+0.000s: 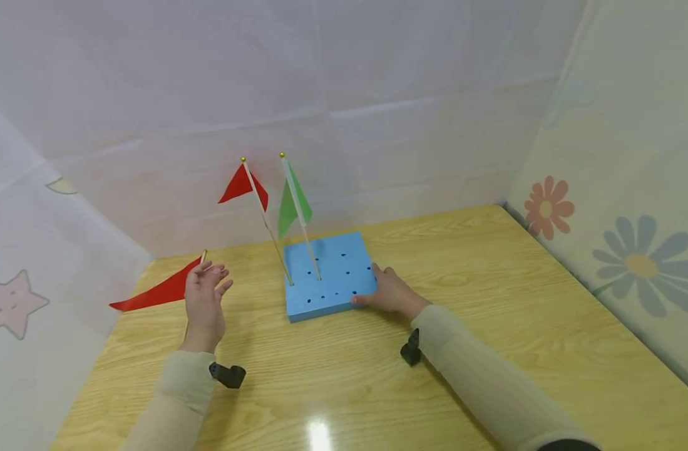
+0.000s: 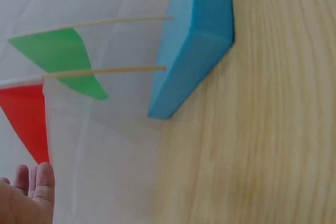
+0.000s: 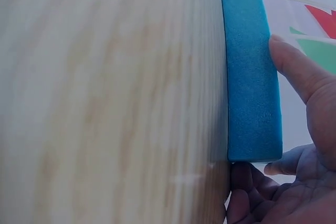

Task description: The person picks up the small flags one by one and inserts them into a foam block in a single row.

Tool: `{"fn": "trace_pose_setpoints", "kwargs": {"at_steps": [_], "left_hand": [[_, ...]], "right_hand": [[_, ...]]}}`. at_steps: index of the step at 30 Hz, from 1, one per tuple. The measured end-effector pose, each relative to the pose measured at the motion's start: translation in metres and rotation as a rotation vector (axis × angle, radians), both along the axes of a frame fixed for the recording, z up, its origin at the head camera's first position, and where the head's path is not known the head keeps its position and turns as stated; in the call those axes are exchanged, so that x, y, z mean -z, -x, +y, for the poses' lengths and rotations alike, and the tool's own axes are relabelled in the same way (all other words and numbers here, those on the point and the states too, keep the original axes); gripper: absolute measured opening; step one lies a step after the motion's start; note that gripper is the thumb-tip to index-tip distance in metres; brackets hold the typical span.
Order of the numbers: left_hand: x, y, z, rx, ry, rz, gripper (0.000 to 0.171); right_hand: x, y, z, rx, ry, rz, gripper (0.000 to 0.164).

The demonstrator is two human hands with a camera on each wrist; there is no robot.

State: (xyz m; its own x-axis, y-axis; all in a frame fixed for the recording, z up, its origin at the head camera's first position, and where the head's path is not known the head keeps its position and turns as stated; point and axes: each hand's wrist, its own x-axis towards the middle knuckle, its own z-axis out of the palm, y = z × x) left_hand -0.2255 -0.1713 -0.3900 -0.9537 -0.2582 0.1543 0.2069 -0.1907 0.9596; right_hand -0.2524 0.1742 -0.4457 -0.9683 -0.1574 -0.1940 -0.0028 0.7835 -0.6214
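A blue foam block [image 1: 327, 282] with several small holes lies on the table. A red flag [image 1: 239, 185] and a green flag [image 1: 294, 203] stand on sticks in its left half, both leaning left. My right hand [image 1: 393, 291] grips the block's near right corner, thumb on the near side and fingers along the right side. To the left, my left hand [image 1: 204, 310] is raised with loosely bent fingers, and its palm side shows nothing held in the left wrist view. Another red flag [image 1: 160, 293] is behind it, its stick partly hidden by the hand.
The wood-grain table [image 1: 490, 300] meets pale fabric walls at the back and both sides. Printed flowers [image 1: 641, 266] decorate the right wall, a star [image 1: 18, 304] the left. A black wrist camera [image 1: 228, 374] sits on the left cuff, another on the right.
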Motion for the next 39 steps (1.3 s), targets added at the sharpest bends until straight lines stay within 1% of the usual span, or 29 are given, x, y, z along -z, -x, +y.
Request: {"fn": "trace_pose_setpoints", "kwargs": {"at_steps": [3, 6, 10, 12, 14, 16, 19, 22, 25, 26, 28, 30, 33, 36, 39], "left_hand": [[0.003, -0.005, -0.012, -0.025, -0.002, -0.023, 0.02], [0.005, -0.009, -0.024, -0.052, 0.005, -0.029, 0.018], [0.007, -0.013, -0.035, -0.108, -0.002, -0.041, 0.016], [0.009, -0.015, -0.041, -0.138, -0.008, -0.064, 0.016], [0.01, -0.017, -0.047, -0.163, 0.004, -0.104, 0.015], [0.012, -0.018, -0.055, -0.18, 0.043, -0.156, 0.014], [0.015, -0.02, -0.068, -0.19, 0.126, -0.234, 0.014], [0.019, -0.02, -0.081, -0.193, 0.187, -0.29, 0.015], [0.022, -0.02, -0.092, -0.21, 0.236, -0.35, 0.017], [0.023, -0.021, -0.095, -0.209, 0.266, -0.369, 0.019], [0.025, -0.023, -0.101, -0.19, 0.354, -0.418, 0.028], [0.027, -0.026, -0.107, -0.158, 0.454, -0.457, 0.041], [0.029, -0.03, -0.115, -0.107, 0.565, -0.505, 0.053], [0.031, -0.031, -0.119, -0.051, 0.601, -0.531, 0.056], [0.034, -0.03, -0.119, -0.002, 0.579, -0.547, 0.058]], "right_hand": [[-0.001, 0.0, 0.0, -0.01, -0.003, 0.006, 0.111], [-0.003, 0.0, 0.001, -0.02, -0.008, 0.003, 0.111], [-0.004, 0.001, 0.002, -0.022, -0.02, 0.002, 0.112], [-0.003, 0.001, 0.003, -0.018, -0.022, 0.001, 0.113], [-0.002, 0.002, 0.003, -0.019, -0.025, 0.004, 0.113], [-0.001, 0.003, 0.004, -0.023, -0.02, 0.002, 0.114], [-0.001, 0.003, 0.004, -0.027, -0.012, -0.001, 0.115], [-0.001, 0.002, 0.003, -0.024, 0.001, 0.0, 0.115], [-0.002, 0.002, 0.002, -0.026, -0.001, 0.0, 0.114], [-0.002, 0.002, 0.002, -0.027, -0.005, -0.001, 0.114], [-0.002, 0.003, 0.002, -0.031, -0.013, -0.002, 0.114], [-0.001, 0.004, 0.003, -0.032, -0.019, -0.005, 0.115], [0.0, 0.004, 0.004, -0.034, -0.015, -0.011, 0.115], [-0.002, 0.004, 0.005, -0.032, -0.012, -0.014, 0.114], [-0.005, 0.003, 0.006, -0.031, -0.004, -0.014, 0.113]]}}
